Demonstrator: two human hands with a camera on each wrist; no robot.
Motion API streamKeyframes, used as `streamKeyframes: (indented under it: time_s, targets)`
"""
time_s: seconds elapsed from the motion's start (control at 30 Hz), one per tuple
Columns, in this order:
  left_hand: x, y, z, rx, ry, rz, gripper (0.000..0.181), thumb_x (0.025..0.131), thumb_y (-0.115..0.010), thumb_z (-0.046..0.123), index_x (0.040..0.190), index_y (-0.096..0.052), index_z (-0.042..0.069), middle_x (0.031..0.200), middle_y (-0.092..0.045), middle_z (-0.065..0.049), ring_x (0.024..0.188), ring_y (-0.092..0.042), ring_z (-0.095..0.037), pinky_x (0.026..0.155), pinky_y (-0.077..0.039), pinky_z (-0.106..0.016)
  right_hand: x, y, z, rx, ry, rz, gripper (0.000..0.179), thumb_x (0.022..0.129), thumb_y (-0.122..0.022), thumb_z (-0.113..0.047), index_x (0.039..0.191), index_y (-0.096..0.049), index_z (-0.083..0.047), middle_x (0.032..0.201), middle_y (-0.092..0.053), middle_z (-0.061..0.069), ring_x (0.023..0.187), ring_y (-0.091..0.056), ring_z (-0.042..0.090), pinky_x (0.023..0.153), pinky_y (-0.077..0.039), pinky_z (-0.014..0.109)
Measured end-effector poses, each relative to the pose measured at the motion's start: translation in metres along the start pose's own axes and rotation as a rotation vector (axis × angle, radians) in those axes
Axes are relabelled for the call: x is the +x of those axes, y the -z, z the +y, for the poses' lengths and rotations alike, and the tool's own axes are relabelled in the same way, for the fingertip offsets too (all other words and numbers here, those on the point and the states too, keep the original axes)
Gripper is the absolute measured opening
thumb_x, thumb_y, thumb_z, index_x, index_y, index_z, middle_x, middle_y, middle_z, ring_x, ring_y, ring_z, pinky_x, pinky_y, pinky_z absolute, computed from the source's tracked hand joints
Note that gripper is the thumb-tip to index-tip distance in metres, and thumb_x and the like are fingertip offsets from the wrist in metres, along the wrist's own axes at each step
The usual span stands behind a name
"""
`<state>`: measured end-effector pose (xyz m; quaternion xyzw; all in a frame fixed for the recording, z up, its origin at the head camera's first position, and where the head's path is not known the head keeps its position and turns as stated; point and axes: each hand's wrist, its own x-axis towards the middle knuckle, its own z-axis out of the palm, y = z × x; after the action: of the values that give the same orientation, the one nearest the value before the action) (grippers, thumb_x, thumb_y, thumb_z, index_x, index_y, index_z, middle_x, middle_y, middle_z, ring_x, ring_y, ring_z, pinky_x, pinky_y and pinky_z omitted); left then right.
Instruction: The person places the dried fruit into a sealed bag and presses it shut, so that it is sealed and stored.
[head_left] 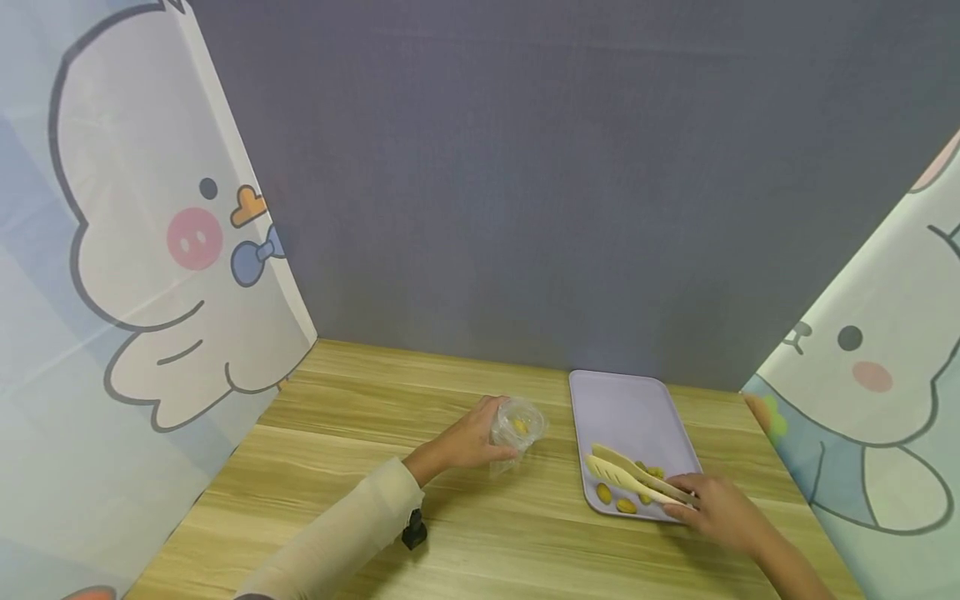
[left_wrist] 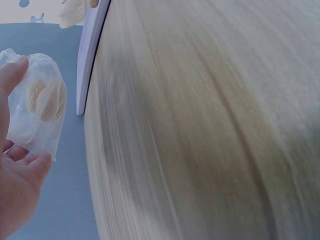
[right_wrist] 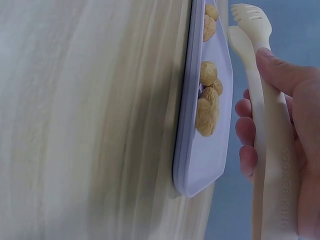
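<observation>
My left hand [head_left: 474, 433] holds a clear plastic bag [head_left: 534, 415] above the table, left of a lavender tray. Inside the bag, a few wrinkled yellow-brown pieces [left_wrist: 47, 100] show through the film. With my right hand [head_left: 723, 510] I grip cream tongs [head_left: 626, 477], thumb on one arm and fingers curled round the other. The tong heads [right_wrist: 251, 25] lie close together, over the near part of the tray [head_left: 626, 408] in the head view. Several rounded, wrinkled yellow-brown pieces [right_wrist: 206, 120] lie on the tray near its front edge.
The wooden table [head_left: 360, 400] meets a grey partition [head_left: 487, 183] behind the tray. Cartoon-printed sheets [head_left: 135, 250] stand at the left and right sides. A small black object [head_left: 414, 530] shows under the left wrist.
</observation>
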<state>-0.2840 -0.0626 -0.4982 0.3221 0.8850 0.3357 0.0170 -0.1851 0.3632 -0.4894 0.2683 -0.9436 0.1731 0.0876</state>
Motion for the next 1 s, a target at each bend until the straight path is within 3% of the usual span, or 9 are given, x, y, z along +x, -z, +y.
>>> streamKeyframes:
  time_s: [0.23, 0.47, 0.77, 1.0]
  targets:
    - [0.0008, -0.0014, -0.0016, 0.005, -0.005, 0.0, 0.091, 0.087, -0.079, 0.044, 0.155, -0.033, 0.005, 0.145, -0.049, -0.012, 0.121, -0.056, -0.022, 0.103, -0.05, -0.043, -0.0087, 0.0009, -0.0001, 0.013, -0.025, -0.051, 0.03, 0.087, -0.08, -0.031, 0.105, -0.077, -0.008, 0.096, -0.077, -0.003, 0.077, -0.052, -0.009, 0.06, -0.047, 0.023]
    - [0.0007, -0.0008, -0.0002, 0.001, -0.006, -0.003, 0.089, 0.088, -0.078, 0.043, 0.155, -0.033, 0.006, 0.143, -0.049, -0.011, 0.12, -0.056, -0.021, 0.102, -0.05, -0.043, -0.0103, -0.0009, 0.0022, -0.029, -0.047, -0.086, 0.042, 0.087, -0.08, -0.036, 0.11, -0.077, -0.001, 0.103, -0.079, 0.009, 0.09, -0.066, 0.002, 0.068, -0.056, 0.028]
    - [0.0014, -0.0021, -0.0011, -0.004, -0.012, -0.005, 0.09, 0.088, -0.078, 0.044, 0.155, -0.033, 0.005, 0.144, -0.048, -0.012, 0.121, -0.056, -0.022, 0.103, -0.05, -0.044, -0.0106, -0.0027, 0.004, -0.004, -0.054, -0.113, 0.04, 0.088, -0.079, -0.037, 0.11, -0.077, -0.004, 0.102, -0.079, 0.006, 0.087, -0.062, -0.003, 0.067, -0.054, 0.028]
    - [0.0019, -0.003, -0.0012, -0.002, 0.001, -0.011, 0.09, 0.087, -0.079, 0.044, 0.155, -0.033, 0.006, 0.147, -0.047, -0.012, 0.122, -0.057, -0.023, 0.105, -0.05, -0.044, -0.01, -0.0058, 0.0038, 0.033, -0.011, -0.106, 0.031, 0.088, -0.078, -0.033, 0.105, -0.077, -0.007, 0.097, -0.078, 0.0, 0.079, -0.054, -0.009, 0.063, -0.05, 0.025]
